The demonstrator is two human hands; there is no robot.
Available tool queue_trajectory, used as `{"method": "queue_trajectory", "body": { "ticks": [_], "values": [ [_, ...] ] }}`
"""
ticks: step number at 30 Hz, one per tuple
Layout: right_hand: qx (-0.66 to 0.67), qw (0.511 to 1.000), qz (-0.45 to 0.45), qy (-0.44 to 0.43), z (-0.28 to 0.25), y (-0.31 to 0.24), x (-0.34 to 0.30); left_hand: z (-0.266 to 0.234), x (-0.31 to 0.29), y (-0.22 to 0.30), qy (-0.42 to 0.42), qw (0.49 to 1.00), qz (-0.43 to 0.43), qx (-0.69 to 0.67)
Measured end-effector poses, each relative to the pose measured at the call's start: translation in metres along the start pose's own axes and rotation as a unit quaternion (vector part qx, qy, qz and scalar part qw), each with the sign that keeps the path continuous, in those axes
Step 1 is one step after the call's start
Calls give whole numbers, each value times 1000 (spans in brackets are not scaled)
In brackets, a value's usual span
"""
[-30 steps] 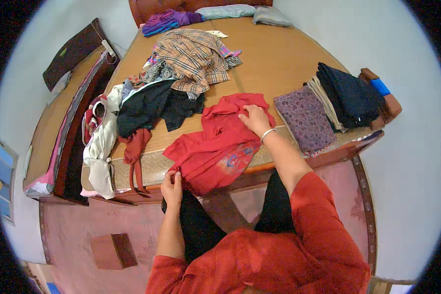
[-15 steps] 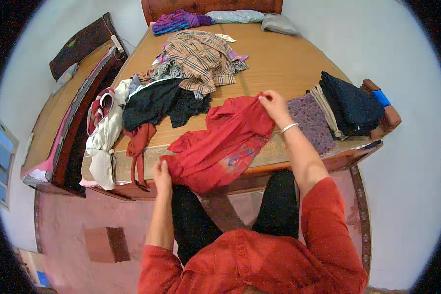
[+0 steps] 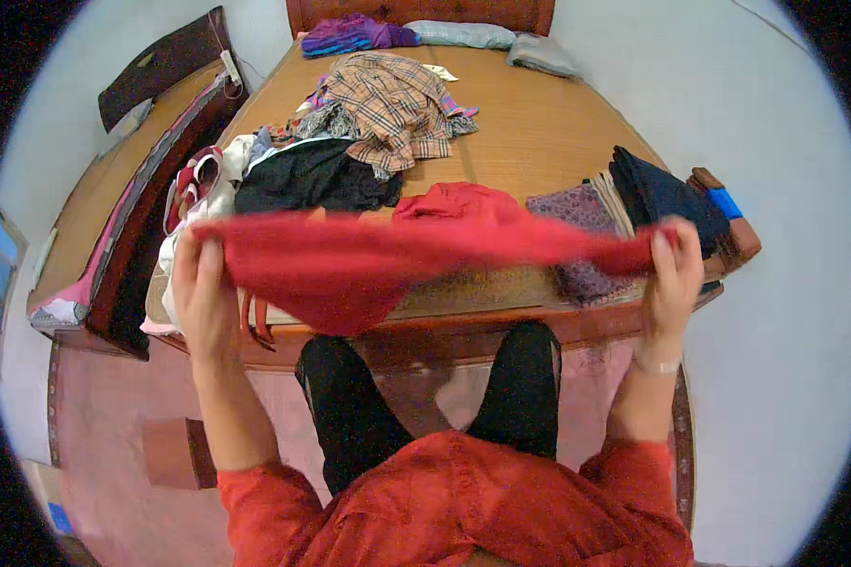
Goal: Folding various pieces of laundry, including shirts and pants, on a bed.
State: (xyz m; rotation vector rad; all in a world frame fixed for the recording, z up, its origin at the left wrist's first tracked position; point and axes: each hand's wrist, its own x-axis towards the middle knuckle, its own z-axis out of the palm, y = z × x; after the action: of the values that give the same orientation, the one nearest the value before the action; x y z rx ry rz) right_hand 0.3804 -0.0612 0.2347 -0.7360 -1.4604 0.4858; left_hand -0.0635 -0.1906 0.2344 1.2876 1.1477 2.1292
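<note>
A red garment (image 3: pixel 331 260), blurred by motion, stretches sideways in front of me above the near edge of the bed. My left hand (image 3: pixel 201 269) pinches its left end, and my right hand (image 3: pixel 673 265) grips its right end. Its lower part hangs down toward the left, while another red part bulges up behind the middle. Which kind of garment it is, I cannot tell. Beyond it on the bed lie a black garment (image 3: pixel 293 178) and a checked beige shirt (image 3: pixel 388 99) in a loose heap. Partly behind the right end rests a purple patterned folded cloth (image 3: pixel 577 222).
A stack of dark folded clothes (image 3: pixel 662 194) stands at the bed's right edge, beside a brown folded item (image 3: pixel 738 236). White cloth (image 3: pixel 219 200) drapes over the left edge. Pillows (image 3: pixel 463 35) lie at the far end. A brown box (image 3: pixel 178 454) sits on the floor.
Both hands have risen and spread apart, left hand to the left, right hand to the right. The red garment has been lifted off my lap and pulled out wide between them.
</note>
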Motion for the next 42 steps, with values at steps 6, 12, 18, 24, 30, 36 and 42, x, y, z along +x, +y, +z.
{"method": "queue_trajectory", "body": {
  "ticks": [6,12,18,24,30,36,42],
  "values": [
    [48,992,101,-59,-48,-14,-72,-47,-98,17,-157,977,-135,47],
    [-32,982,153,-110,-4,28,-58,-57,-115,-39,-80,950,-289,83],
    [7,962,199,-186,52,65,-57,-61,-98,-86,-29,951,-293,95],
    [-132,946,127,-269,81,77,-62,-58,-66,-160,-3,947,-210,244],
    [-133,941,139,-279,95,96,-77,-55,-29,-244,-49,827,124,547],
    [-144,932,165,-287,92,135,-88,-51,-37,-247,-80,920,-85,374],
    [-154,945,131,-257,106,192,-103,-76,-70,-184,40,947,-46,316]
  ]
}}
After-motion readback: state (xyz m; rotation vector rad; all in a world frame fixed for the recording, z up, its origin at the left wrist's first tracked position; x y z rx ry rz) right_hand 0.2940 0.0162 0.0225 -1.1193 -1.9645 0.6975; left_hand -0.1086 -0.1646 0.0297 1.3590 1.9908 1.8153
